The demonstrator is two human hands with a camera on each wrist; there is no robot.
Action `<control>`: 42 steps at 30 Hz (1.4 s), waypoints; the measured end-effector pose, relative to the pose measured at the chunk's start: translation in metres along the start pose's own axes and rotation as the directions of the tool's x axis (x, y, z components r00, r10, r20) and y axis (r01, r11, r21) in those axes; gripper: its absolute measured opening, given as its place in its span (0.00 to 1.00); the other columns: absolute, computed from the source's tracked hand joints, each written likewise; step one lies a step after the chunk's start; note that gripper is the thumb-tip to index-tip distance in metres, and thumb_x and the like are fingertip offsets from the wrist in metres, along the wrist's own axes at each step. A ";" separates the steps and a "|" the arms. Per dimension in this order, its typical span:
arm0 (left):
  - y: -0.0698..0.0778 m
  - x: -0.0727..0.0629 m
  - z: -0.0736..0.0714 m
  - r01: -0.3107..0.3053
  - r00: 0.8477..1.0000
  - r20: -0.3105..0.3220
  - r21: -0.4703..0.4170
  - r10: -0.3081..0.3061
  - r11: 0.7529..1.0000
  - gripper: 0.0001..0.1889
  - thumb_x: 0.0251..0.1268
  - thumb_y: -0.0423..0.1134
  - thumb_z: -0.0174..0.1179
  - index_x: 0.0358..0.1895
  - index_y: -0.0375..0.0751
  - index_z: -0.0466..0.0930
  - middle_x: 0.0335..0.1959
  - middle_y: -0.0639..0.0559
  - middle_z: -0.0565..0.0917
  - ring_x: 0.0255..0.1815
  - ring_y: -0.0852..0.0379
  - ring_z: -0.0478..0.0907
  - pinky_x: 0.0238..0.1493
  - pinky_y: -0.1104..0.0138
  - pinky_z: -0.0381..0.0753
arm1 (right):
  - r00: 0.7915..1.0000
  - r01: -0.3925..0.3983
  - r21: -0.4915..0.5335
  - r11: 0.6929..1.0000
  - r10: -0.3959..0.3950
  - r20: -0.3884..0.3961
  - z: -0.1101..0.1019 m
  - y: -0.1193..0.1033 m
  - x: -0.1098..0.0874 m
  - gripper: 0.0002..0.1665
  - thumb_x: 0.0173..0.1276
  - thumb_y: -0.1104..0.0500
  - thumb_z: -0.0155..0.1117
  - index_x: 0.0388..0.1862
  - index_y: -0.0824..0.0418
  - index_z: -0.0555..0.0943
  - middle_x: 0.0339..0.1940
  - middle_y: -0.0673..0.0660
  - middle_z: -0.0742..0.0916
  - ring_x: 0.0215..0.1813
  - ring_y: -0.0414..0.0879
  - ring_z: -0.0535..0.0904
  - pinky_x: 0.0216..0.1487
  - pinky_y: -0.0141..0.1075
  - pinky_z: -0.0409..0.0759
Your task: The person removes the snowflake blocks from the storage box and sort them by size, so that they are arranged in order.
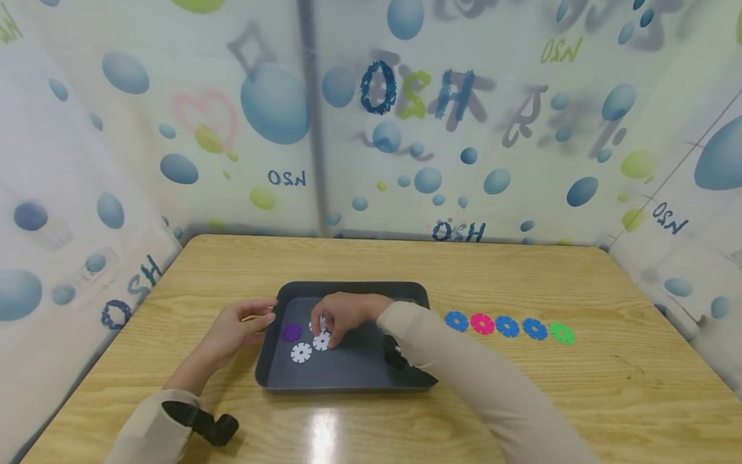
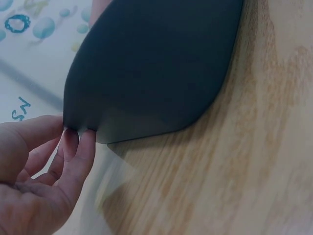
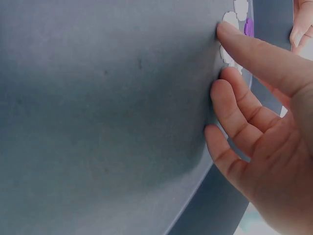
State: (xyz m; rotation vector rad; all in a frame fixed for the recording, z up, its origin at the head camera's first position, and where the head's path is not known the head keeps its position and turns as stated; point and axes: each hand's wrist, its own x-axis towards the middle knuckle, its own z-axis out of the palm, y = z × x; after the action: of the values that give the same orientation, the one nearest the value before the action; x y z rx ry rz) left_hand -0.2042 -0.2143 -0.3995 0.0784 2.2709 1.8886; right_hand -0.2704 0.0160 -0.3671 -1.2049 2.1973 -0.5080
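A dark grey tray (image 1: 353,383) lies on the wooden table, holding flat notched plastic discs. My left hand (image 1: 237,328) is at the tray's left rim; in the left wrist view its thumb and fingertips (image 2: 88,137) pinch the edge. Reaching into the tray from the right, my right hand (image 1: 348,316) has thumb and forefinger at opposite edges of a white disc (image 1: 321,341). Another white disc, partly hidden, shows behind those fingers. Nearby lie a third white disc (image 1: 301,352) and a purple disc (image 1: 292,332). In the right wrist view, the thumb overlaps a white disc (image 3: 231,18).
Right of the tray, a row of discs lies on the table (image 1: 580,399): a blue one (image 1: 456,321), a pink one (image 1: 482,323), two more blue ones and a green one (image 1: 562,333). A patterned curtain (image 1: 371,161) stands behind and at both sides.
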 end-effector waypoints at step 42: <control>0.000 0.000 -0.001 0.005 1.000 0.007 -0.018 -0.005 1.000 0.25 0.64 0.32 0.56 0.61 0.23 0.63 0.44 0.43 0.70 0.42 0.61 0.75 0.45 0.62 0.79 | 1.000 -0.007 0.065 0.998 0.007 -0.001 -0.007 0.005 -0.005 0.12 0.46 0.68 0.75 0.24 0.61 0.77 0.21 0.48 0.78 0.25 0.37 0.71 0.27 0.25 0.72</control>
State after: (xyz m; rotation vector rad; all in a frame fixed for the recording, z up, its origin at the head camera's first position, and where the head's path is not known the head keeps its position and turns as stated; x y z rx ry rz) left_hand -0.2046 -0.2152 -0.3996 0.0768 2.2475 1.9033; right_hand -0.2760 0.0231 -0.3627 -1.1629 2.1690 -0.5728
